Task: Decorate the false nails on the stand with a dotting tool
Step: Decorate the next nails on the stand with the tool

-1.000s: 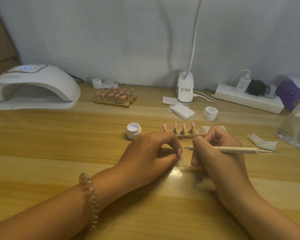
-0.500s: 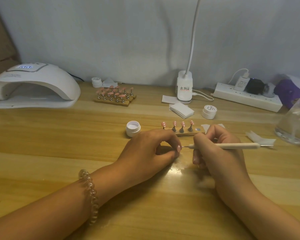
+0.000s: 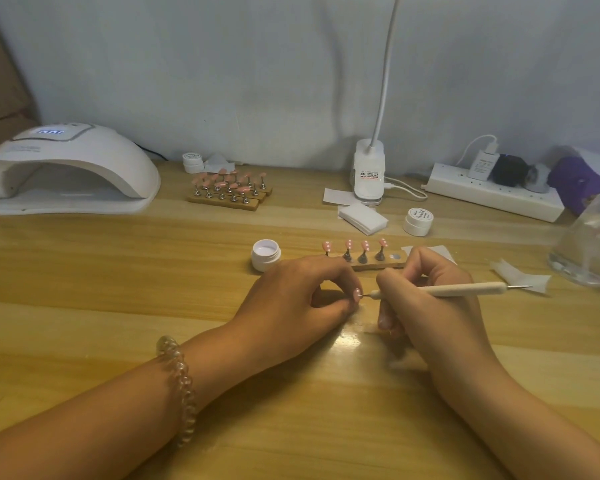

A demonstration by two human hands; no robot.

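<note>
At 6 o'clock of stand [image 3: 378,265], L hand [image 3: 291,299] pinches false nail [image 3: 356,294]; R hand [image 3: 426,306] grips dotting tool [image 3: 458,290], tip moved in from 3 o'clock, touching it: dotting prob. underway.

1. Table [image 3: 84,271]: wood, visible grain, varnished; glossy glare patch btwn the wrists.
2. Dotting tool [image 3: 465,290]: pale matt handle, thin metal tips both ends.
3. Stand [image 3: 374,267]: bare wood base w/ shiny metal holders.
4. False nails [image 3: 365,244] on it & held false nail [image 3: 356,294]: smooth, glossy.
5. Nail lamp [image 3: 84,161], open jar [image 3: 265,254], power strip [image 3: 492,195]: white plastic, smooth, slight sheen.
6. Bracelet [image 3: 181,382]: clear glossy coils, looks plastic.
7. Wipes stack [image 3: 362,218]: white, matt; paper or cotton, can't tell.
8. Container at rt edge [image 3: 589,251]: transparent, shiny; glass or plastic unclear.
</note>
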